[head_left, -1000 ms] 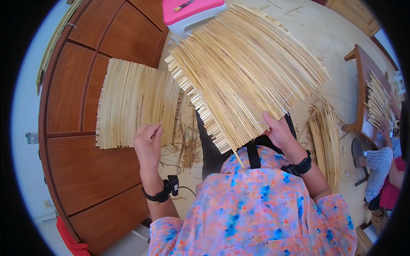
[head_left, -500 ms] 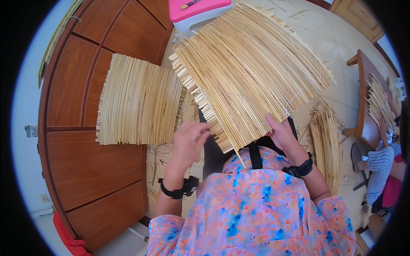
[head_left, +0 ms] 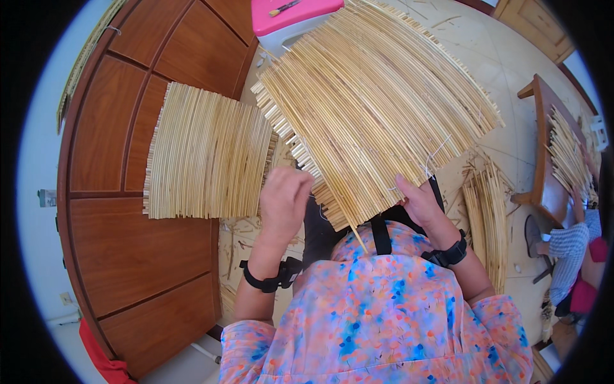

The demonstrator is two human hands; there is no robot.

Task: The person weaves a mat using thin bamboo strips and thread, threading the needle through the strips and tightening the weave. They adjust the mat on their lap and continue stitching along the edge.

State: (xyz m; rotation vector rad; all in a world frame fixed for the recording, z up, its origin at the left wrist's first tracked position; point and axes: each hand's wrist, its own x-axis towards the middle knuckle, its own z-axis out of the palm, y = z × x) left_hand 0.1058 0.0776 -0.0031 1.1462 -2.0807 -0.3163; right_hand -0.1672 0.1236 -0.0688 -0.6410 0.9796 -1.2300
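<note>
A large mat of straw-coloured reed stalks point(head_left: 377, 109) lies slanting across my lap, its rows held by thin white thread. My right hand point(head_left: 417, 203) grips its near right edge, thumb on top and the other fingers hidden beneath. Close to that thumb, loose white thread ends point(head_left: 435, 153) stick up. Beside the mat's near left edge, my left hand point(head_left: 283, 198) is closed with its fingers curled in; what they hold, if anything, is hidden. One stalk point(head_left: 359, 238) pokes out from the near edge toward my shirt.
A second reed mat point(head_left: 208, 150) leans against the brown wooden cabinet point(head_left: 141, 256) at left. A pink-topped stool point(head_left: 281, 18) carries a brush. Loose reeds point(head_left: 485, 211) lie on the floor at right. Another person handles reeds at a wooden bench point(head_left: 542, 147).
My left hand has curled closed and tilted more upright beside the mat. The large mat has shifted slightly up and left. My right hand keeps its grip. The other person's hand has moved.
</note>
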